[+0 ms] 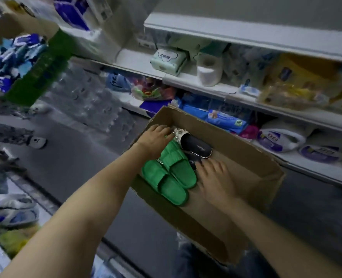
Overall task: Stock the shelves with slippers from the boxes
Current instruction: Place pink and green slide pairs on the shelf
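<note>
- One open brown corrugated cardboard box (246,169) with ragged torn flaps, sitting low in front of the white metal shelves (246,37). Both bare arms reach down into it.
- Inside: two bright green slide slippers (169,173), chunky and matte with a soft foam or rubber look, wide ribbed straps, rounded toes. They lie side by side, touching, against the box's left wall.
- Just beside the green pair, toward the shelves: one black slipper (198,146) with a smooth dark footbed, a beaded or chain-like trim round its edge and a pale studded strap at the far end. There's a second dark shape tucked under or beside it, mostly hidden, so can't swear it's the mate.
- Left hand (156,139): lies over the far end of the green pair, fingertips curled onto the pale studded strap of the black slipper. Looks like a pinch, but the motion blur means I can't tell for sure.
- Right hand (214,177): fingers spread and fairly straight, palm down, resting next to the green pair with fingertips at the dark slipper's edge. Not clamped on anything.
- Shelves behind the box: one mint-green soft tissue pack (168,59), one white paper roll (208,72), then blue plastic packs and white pouches lower down, too blurry to count.
</note>
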Tool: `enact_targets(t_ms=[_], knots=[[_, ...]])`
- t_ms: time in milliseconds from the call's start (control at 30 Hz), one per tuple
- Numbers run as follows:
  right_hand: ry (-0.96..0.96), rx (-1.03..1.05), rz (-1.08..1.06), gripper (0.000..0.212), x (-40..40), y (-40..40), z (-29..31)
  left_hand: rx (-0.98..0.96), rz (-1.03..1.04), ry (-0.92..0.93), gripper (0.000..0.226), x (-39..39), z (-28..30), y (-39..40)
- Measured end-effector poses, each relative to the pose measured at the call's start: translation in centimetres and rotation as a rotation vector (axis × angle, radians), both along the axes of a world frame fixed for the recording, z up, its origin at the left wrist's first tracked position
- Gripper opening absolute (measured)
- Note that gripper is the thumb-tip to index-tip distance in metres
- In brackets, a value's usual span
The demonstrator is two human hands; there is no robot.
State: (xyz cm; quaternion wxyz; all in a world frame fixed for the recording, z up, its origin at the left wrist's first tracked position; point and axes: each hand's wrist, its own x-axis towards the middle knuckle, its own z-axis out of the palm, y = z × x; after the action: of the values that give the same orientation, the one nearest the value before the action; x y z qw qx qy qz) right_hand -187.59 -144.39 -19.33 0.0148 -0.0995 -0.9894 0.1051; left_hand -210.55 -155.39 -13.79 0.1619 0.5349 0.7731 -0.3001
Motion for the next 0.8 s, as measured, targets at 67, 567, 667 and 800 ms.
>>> enact_targets(t_ms=[67,567,667,800], knots=[[-0.061,-0.048,-0.039,0.072,-0.6,-3.0,-2.5,-0.048,-0.104,-0.047,0.093,-1.2,-2.3,0.5],[-0.474,-0.572,-0.276,0.06,-8.5,-16.3,-14.0,-0.092,-0.376,-0.248,0.116,-4.8,-14.5,0.3],[-0.398,-0.812,-0.545,0.048,-10.1,-17.5,-15.4,-0.053,-0.388,-0.285,0.119,-5.5,-15.5,0.3],[-0.248,-1.317,-0.922,0.027,-11.7,-17.3,-15.9,-0.066,-0.405,-0.285,0.126,-5.9,-15.9,0.9]])
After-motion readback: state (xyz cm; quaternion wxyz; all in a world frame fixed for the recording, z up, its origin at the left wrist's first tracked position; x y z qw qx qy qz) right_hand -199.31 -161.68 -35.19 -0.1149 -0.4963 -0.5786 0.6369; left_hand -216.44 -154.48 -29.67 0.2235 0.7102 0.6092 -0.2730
